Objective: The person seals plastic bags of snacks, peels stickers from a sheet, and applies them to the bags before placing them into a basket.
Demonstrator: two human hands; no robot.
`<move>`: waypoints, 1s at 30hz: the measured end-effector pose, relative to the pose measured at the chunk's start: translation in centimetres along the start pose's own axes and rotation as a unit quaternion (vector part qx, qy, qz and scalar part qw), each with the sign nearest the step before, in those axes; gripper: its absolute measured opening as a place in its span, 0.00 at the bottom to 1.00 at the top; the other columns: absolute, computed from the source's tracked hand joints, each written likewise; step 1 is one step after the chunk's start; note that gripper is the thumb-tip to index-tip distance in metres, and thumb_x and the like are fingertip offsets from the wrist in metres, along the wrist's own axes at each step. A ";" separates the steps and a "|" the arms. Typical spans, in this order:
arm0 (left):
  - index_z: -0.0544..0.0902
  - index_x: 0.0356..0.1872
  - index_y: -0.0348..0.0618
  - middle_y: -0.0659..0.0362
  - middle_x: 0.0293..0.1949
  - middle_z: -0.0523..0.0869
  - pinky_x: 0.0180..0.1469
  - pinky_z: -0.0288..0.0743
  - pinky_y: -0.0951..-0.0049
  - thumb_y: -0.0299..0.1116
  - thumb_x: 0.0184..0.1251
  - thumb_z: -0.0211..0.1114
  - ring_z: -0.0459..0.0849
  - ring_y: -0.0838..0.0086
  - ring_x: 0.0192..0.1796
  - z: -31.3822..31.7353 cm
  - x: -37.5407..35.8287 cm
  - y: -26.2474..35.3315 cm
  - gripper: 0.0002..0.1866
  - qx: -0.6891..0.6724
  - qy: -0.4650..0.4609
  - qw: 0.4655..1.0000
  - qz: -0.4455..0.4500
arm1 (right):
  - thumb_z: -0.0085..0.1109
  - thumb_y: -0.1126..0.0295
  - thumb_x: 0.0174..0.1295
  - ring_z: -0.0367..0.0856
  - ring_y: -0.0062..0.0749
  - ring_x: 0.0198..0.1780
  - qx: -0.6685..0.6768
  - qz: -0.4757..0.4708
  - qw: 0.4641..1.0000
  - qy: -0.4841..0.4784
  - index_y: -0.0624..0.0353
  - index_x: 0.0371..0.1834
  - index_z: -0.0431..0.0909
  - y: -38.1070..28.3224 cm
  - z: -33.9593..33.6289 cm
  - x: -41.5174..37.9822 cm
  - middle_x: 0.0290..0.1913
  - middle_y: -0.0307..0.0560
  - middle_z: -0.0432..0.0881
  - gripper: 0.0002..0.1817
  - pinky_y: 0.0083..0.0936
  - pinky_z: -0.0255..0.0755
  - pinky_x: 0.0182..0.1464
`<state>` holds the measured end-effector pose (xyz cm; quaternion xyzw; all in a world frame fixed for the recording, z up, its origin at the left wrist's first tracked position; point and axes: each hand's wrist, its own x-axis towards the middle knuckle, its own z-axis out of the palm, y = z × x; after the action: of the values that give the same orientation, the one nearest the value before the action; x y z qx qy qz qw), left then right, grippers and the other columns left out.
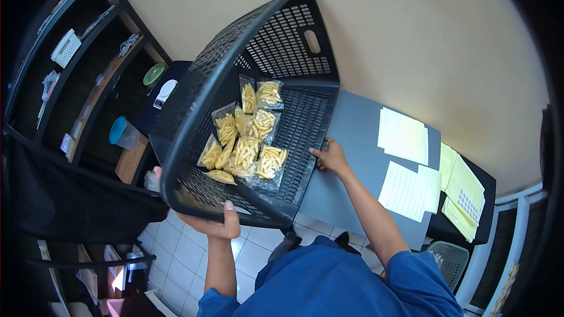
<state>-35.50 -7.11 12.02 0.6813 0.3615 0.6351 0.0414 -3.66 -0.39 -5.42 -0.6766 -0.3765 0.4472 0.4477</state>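
A large black plastic basket (308, 105) lies tipped on its side on the grey table, its open mouth turned toward me. Inside it, several clear bags of yellow finger-shaped snacks (244, 149) are heaped toward the left. My left hand (214, 223) is closed on the basket's near rim, with the thumb on top and some fingers hidden behind the wall. At the basket's right edge, my right hand (330, 155) holds the border between thumb and fingers, close to the tabletop.
Paper sheets (405, 191) lie on the grey table (352, 117) to the right, with yellow sheets (464, 191) beyond. A grey bin (449, 261) stands below. Shelves (88, 20) on the left hold small containers, and a blue-lidded tub (123, 134) sits near the basket.
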 end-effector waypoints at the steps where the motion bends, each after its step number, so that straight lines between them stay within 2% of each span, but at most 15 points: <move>1: 0.42 0.81 0.34 0.36 0.80 0.51 0.82 0.42 0.43 0.35 0.49 0.62 0.47 0.43 0.83 0.2 0.5 0.0 0.57 0.008 -0.008 0.999 0.031 | 0.71 0.72 0.65 0.83 0.28 0.19 -0.011 0.004 1.000 0.011 0.71 0.60 0.70 -0.3 0.5 -0.3 0.29 0.49 0.85 0.26 0.26 0.77 0.17; 3: 0.46 0.81 0.34 0.35 0.80 0.49 0.81 0.39 0.38 0.43 0.51 0.61 0.42 0.40 0.84 1.1 0.5 -0.8 0.56 0.003 0.007 0.997 0.072 | 0.70 0.70 0.65 0.84 0.31 0.20 -0.047 0.007 0.999 0.008 0.70 0.60 0.72 -0.8 0.8 -0.1 0.31 0.51 0.86 0.25 0.29 0.77 0.19; 5: 0.47 0.81 0.34 0.36 0.81 0.49 0.82 0.39 0.39 0.42 0.51 0.62 0.42 0.40 0.84 0.9 0.6 -1.7 0.55 0.003 0.007 0.998 0.058 | 0.71 0.67 0.65 0.87 0.36 0.25 -0.095 0.008 0.995 -0.021 0.70 0.60 0.75 -1.1 1.1 0.5 0.34 0.54 0.87 0.25 0.34 0.79 0.24; 6: 0.48 0.81 0.33 0.36 0.81 0.49 0.82 0.39 0.39 0.42 0.50 0.62 0.42 0.40 0.84 0.6 0.7 -2.3 0.55 0.002 0.007 0.999 0.051 | 0.70 0.63 0.66 0.88 0.40 0.29 -0.167 -0.041 0.985 0.020 0.69 0.59 0.75 -0.6 1.5 0.8 0.35 0.56 0.88 0.26 0.37 0.80 0.28; 8: 0.49 0.80 0.34 0.37 0.81 0.48 0.82 0.46 0.44 0.37 0.49 0.63 0.48 0.42 0.83 -0.8 0.4 -4.2 0.55 0.007 -0.011 1.000 0.025 | 0.70 0.56 0.66 0.90 0.46 0.36 -0.305 -0.139 0.937 0.102 0.68 0.59 0.76 0.7 3.0 1.8 0.38 0.59 0.89 0.28 0.42 0.82 0.36; 11: 0.48 0.81 0.35 0.37 0.81 0.48 0.81 0.53 0.48 0.36 0.49 0.64 0.54 0.45 0.82 -1.5 0.3 -5.7 0.55 -0.011 -0.019 1.000 0.010 | 0.67 0.45 0.65 0.88 0.58 0.44 -0.355 -0.060 0.928 0.096 0.68 0.61 0.77 -1.4 4.0 1.0 0.40 0.63 0.89 0.35 0.48 0.80 0.47; 14: 0.47 0.81 0.36 0.38 0.81 0.48 0.81 0.56 0.49 0.35 0.51 0.64 0.56 0.48 0.81 -1.8 0.4 -6.6 0.54 -0.007 -0.018 1.000 0.020 | 0.65 0.44 0.66 0.89 0.54 0.45 -0.406 -0.061 0.909 0.066 0.71 0.70 0.70 -2.2 3.9 0.6 0.42 0.60 0.89 0.43 0.46 0.81 0.46; 17: 0.43 0.82 0.37 0.39 0.81 0.48 0.81 0.52 0.50 0.41 0.56 0.68 0.55 0.48 0.82 -2.7 0.7 -6.3 0.56 0.026 -0.026 0.999 0.021 | 0.64 0.45 0.67 0.89 0.54 0.46 -0.385 -0.065 0.920 0.044 0.73 0.75 0.63 -2.8 3.9 0.4 0.45 0.64 0.88 0.46 0.45 0.81 0.46; 20: 0.39 0.83 0.37 0.39 0.81 0.48 0.81 0.50 0.51 0.45 0.58 0.70 0.54 0.48 0.82 -2.1 0.7 -4.9 0.60 0.000 0.016 1.000 -0.007 | 0.63 0.49 0.69 0.88 0.52 0.41 -0.334 -0.125 0.925 0.133 0.72 0.72 0.66 -0.3 4.4 0.3 0.43 0.61 0.88 0.41 0.43 0.81 0.44; 21: 0.37 0.83 0.37 0.40 0.81 0.48 0.81 0.49 0.51 0.47 0.59 0.71 0.53 0.48 0.82 -1.6 0.7 -4.2 0.61 -0.025 0.037 0.999 -0.022 | 0.63 0.50 0.69 0.87 0.51 0.39 -0.289 -0.132 0.940 0.123 0.71 0.72 0.67 0.0 3.6 -0.5 0.42 0.60 0.87 0.39 0.43 0.80 0.43; 22: 0.34 0.83 0.35 0.39 0.81 0.49 0.82 0.50 0.52 0.44 0.63 0.69 0.56 0.51 0.82 -1.4 1.0 -3.8 0.60 -0.019 0.036 0.999 0.005 | 0.63 0.52 0.70 0.86 0.50 0.37 -0.243 -0.141 0.953 0.115 0.69 0.71 0.67 -0.3 2.5 -1.8 0.40 0.58 0.86 0.36 0.42 0.80 0.43; 24: 0.38 0.82 0.34 0.39 0.80 0.51 0.81 0.53 0.48 0.43 0.66 0.65 0.55 0.47 0.81 -1.6 0.3 -3.3 0.54 0.040 0.057 0.997 0.013 | 0.64 0.56 0.70 0.84 0.46 0.33 -0.174 -0.155 0.965 0.118 0.66 0.70 0.70 0.1 -0.3 -4.8 0.38 0.55 0.85 0.33 0.39 0.79 0.41; 27: 0.47 0.78 0.31 0.39 0.78 0.54 0.79 0.57 0.42 0.40 0.70 0.60 0.57 0.43 0.80 -2.2 1.2 -1.3 0.44 0.153 0.102 0.968 0.170 | 0.66 0.62 0.69 0.81 0.36 0.29 -0.135 -0.139 0.969 0.156 0.61 0.67 0.75 2.2 -6.2 -10.9 0.35 0.50 0.83 0.26 0.31 0.76 0.37; 28: 0.60 0.66 0.44 0.43 0.67 0.65 0.74 0.60 0.34 0.44 0.70 0.56 0.56 0.39 0.78 -1.4 0.9 0.0 0.29 0.184 0.175 0.948 0.192 | 0.66 0.64 0.68 0.81 0.31 0.29 -0.141 -0.115 0.968 0.174 0.60 0.65 0.78 3.2 -8.5 -12.9 0.36 0.49 0.83 0.24 0.27 0.75 0.34; 30: 0.64 0.65 0.43 0.45 0.61 0.74 0.70 0.67 0.39 0.42 0.69 0.57 0.65 0.42 0.74 1.0 0.0 4.0 0.27 0.051 0.125 0.974 0.181 | 0.67 0.69 0.67 0.78 0.25 0.26 -0.106 -0.133 0.954 0.248 0.63 0.54 0.84 5.5 -12.2 -16.5 0.34 0.47 0.82 0.15 0.25 0.73 0.30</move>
<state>-32.82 -9.60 13.90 0.6523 0.2663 0.6926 -0.1548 3.20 -20.39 -3.80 -0.7531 -0.3857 0.1595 0.5085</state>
